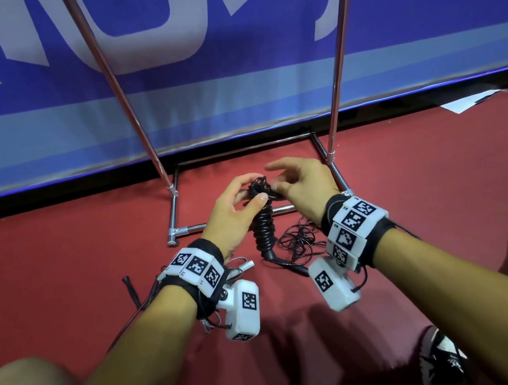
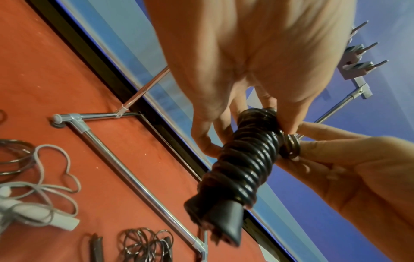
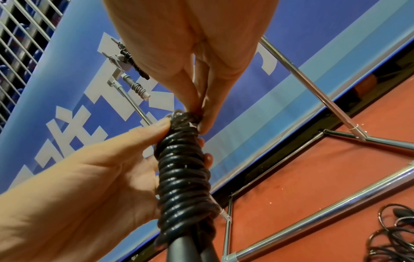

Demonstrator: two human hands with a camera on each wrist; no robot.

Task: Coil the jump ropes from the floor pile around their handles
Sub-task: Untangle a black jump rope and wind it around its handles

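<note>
A black jump rope [image 1: 263,226] is wound in tight turns around its two handles and held upright above the red floor. My left hand [image 1: 248,193] grips the upper half of the bundle [image 2: 246,168], thumb pressed on the front. My right hand [image 1: 281,187] pinches the last loop of rope at the top end [image 3: 190,117], its other fingers spread. The handle ends [image 2: 219,221] stick out below the coils. On the floor under my hands lie a thin black rope tangle [image 1: 301,241], a grey rope [image 2: 44,195] and a loose black handle [image 1: 131,292].
A chrome rack base [image 1: 234,222] frames the floor just behind the bundle, with two uprights [image 1: 123,96] rising in front of a blue banner. Coiled ropes [image 3: 136,88] hang on its hooks. A paper sheet [image 1: 473,100] lies far right, a shoe [image 1: 442,358] near right.
</note>
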